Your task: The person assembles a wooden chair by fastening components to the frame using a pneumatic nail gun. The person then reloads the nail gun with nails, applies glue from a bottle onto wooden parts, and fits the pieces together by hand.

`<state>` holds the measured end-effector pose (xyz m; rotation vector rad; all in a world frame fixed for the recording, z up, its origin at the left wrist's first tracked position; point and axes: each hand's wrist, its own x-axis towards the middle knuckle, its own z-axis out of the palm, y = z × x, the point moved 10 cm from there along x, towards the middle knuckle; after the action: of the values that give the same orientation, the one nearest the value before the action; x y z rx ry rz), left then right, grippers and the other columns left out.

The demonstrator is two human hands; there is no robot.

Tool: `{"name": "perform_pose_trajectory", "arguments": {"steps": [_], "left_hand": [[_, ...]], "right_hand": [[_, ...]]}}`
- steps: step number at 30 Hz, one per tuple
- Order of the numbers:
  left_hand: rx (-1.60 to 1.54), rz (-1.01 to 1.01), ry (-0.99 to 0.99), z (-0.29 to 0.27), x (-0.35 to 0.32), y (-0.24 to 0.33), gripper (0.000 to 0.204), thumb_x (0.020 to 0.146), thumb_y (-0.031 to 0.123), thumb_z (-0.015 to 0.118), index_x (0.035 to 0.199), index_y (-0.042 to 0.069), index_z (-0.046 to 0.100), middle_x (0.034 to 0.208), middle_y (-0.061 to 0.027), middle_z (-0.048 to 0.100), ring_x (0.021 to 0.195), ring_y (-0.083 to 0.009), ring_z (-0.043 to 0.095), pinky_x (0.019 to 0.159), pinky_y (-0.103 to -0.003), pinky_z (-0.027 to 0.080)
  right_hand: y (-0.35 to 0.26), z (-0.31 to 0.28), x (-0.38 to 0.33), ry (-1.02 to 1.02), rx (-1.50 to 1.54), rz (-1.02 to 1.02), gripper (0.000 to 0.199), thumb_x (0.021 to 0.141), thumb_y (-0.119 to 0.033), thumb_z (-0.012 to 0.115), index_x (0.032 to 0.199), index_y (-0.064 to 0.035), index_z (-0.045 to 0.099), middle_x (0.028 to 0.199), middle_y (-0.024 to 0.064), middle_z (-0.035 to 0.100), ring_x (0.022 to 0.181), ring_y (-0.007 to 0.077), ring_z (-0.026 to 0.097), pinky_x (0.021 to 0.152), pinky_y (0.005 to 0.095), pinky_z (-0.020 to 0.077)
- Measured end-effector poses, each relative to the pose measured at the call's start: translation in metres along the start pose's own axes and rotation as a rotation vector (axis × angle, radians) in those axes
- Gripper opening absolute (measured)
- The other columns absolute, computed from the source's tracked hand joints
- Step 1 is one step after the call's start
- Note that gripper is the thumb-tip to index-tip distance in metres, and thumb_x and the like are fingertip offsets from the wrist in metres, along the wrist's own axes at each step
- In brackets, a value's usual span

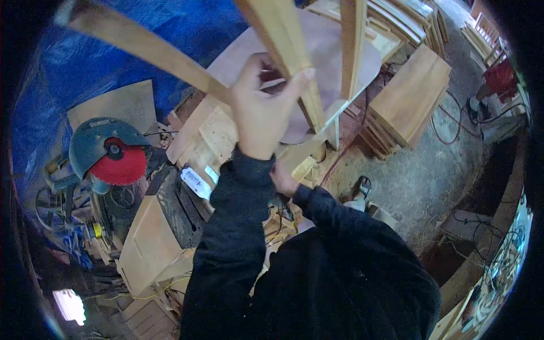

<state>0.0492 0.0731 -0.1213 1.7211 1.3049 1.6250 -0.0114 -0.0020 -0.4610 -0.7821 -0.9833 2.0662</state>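
In the upper middle, my left hand (262,116) is closed around a square wooden leg (283,42), its thumb lying along the near face. Another wooden leg (150,51) slants off to the upper left behind the wrist, and a third wooden leg (351,48) rises to the right. Beneath them spreads a pale rounded panel (334,62). My right hand (283,178) is lower, beside a light wooden piece (300,156) at the panel's near edge. The left forearm covers part of it, so its fingers and anything in them are hidden.
A circular saw with a red blade (122,164) stands at left, near a blue tarp (175,28). Stacked wooden panels (411,93) lie on the right. A white device (195,182) rests left of my forearm. Hoses (453,130) cross the floor; a person in red (501,82) is far right.
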Motion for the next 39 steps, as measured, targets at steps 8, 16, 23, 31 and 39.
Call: {"name": "perform_pose_trajectory", "arguments": {"steps": [8,16,23,31,39], "left_hand": [[0.012,-0.072,-0.009,-0.005,-0.004,0.005,0.026,0.075,0.009,0.073,0.090,-0.003,0.057,0.086,-0.0083,0.063,0.079,-0.0133,0.061,0.071,-0.028,0.052],[0.002,-0.135,0.064,-0.006,-0.017,0.002,0.032,0.074,0.011,0.074,0.095,-0.005,0.057,0.090,-0.0119,0.064,0.082,-0.0152,0.063,0.071,-0.028,0.052],[0.204,-0.017,0.186,-0.032,-0.006,0.042,0.048,0.071,0.017,0.077,0.110,-0.003,0.056,0.103,-0.0141,0.061,0.100,-0.0231,0.058,0.087,-0.034,0.047],[1.081,0.721,0.328,-0.054,0.041,0.235,0.068,0.059,0.033,0.082,0.114,0.000,0.057,0.110,-0.0132,0.057,0.098,-0.0232,0.055,0.085,-0.035,0.042],[0.834,0.351,-0.160,-0.043,0.095,0.223,0.049,0.064,0.026,0.082,0.100,0.000,0.061,0.084,-0.0084,0.065,0.070,-0.0131,0.060,0.061,-0.026,0.046]], "right_hand": [[-0.017,-0.010,0.046,0.105,-0.338,-0.042,0.044,0.080,-0.018,0.067,0.116,0.0010,0.051,0.094,0.0109,0.060,0.075,0.0172,0.054,0.067,0.0292,0.0447],[-0.032,-0.006,0.015,-0.147,-0.773,-0.112,0.049,0.080,-0.019,0.065,0.121,0.0015,0.048,0.104,0.0170,0.059,0.092,0.0236,0.055,0.081,0.0340,0.0436],[-0.257,0.046,-0.150,-1.271,-1.029,-0.214,0.041,0.087,-0.022,0.059,0.121,-0.0004,0.051,0.113,0.0212,0.058,0.103,0.0273,0.057,0.089,0.0348,0.0437],[-0.475,0.038,-0.122,-0.634,-1.360,-0.833,0.034,0.076,-0.005,0.060,0.108,0.0053,0.056,0.104,0.0221,0.060,0.094,0.0309,0.061,0.075,0.0373,0.0507],[-0.218,-0.093,-0.022,-0.579,-2.020,-0.978,0.031,0.078,-0.014,0.049,0.105,0.0015,0.053,0.106,0.0200,0.056,0.095,0.0315,0.055,0.079,0.0415,0.0454]]}}
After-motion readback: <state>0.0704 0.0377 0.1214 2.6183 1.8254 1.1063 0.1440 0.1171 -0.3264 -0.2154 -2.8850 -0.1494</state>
